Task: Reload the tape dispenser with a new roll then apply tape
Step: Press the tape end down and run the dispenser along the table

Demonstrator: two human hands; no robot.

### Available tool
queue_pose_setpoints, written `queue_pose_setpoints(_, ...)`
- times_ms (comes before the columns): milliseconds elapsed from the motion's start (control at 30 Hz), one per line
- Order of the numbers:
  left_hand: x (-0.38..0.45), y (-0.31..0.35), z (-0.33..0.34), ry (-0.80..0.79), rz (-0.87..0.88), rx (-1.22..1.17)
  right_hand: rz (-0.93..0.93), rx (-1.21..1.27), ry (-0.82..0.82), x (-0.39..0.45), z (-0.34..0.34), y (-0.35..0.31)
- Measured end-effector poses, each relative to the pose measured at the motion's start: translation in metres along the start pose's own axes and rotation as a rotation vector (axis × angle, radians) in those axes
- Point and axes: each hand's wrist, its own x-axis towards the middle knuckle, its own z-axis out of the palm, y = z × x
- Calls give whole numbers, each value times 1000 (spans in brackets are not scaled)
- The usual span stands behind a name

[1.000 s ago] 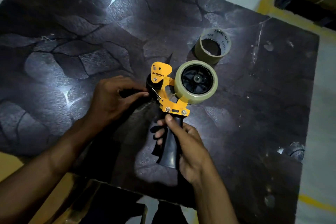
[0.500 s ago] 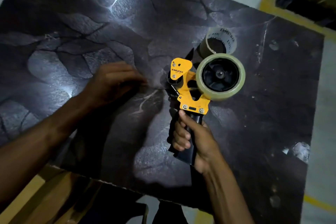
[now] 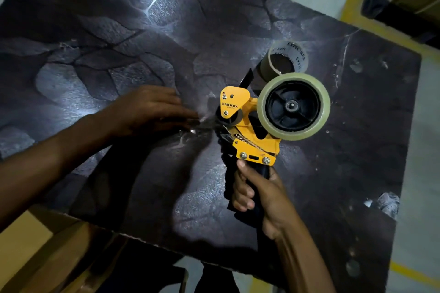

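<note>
My right hand grips the black handle of the yellow tape dispenser, held just above the dark table. A new clear tape roll sits on the dispenser's black wheel. My left hand lies flat on the table just left of the dispenser's front roller, fingers together, pressing on a shiny strip of clear tape that runs from the fingertips to the dispenser's mouth. An empty cardboard tape core printed with letters stands on the table behind the dispenser.
The dark patterned table ends at a near edge above a brown cardboard box at lower left. A crumpled scrap of tape lies at the table's right edge. Yellow floor lines run at the right.
The dispenser has moved right and away from my left hand, drawing tape out. My left hand has let go of the dispenser's front and now lies flat on the tape on the table.
</note>
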Motion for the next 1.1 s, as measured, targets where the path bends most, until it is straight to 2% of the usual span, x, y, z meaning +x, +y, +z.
queue_pose_setpoints(133,14,-1,-3,25,6,144,-13,-36,18,-3,-4,-5)
queue_pose_setpoints(267,7,13,7,122,-162,215,-17,-56,27,-5,-1,-5)
queue_pose_setpoints(433,8,36,28,378,-563,-104,-7,-35,35,-6,4,-5)
queue_pose_setpoints(533,11,38,31,437,-644,-227,-8,-50,40,-7,4,-6)
queue_pose_setpoints(667,5,29,23,335,-545,-165,-14,-33,37,-8,2,-6)
queue_pose_setpoints(833,-1,19,16,52,-276,310,-27,-75,53,-8,-1,-4)
queue_pose_setpoints(1000,-10,28,25,-47,-357,420,-16,-213,111,-5,-4,6)
queue_pose_setpoints(1100,-9,31,26,-88,-419,427,2,-257,71,-5,-4,7)
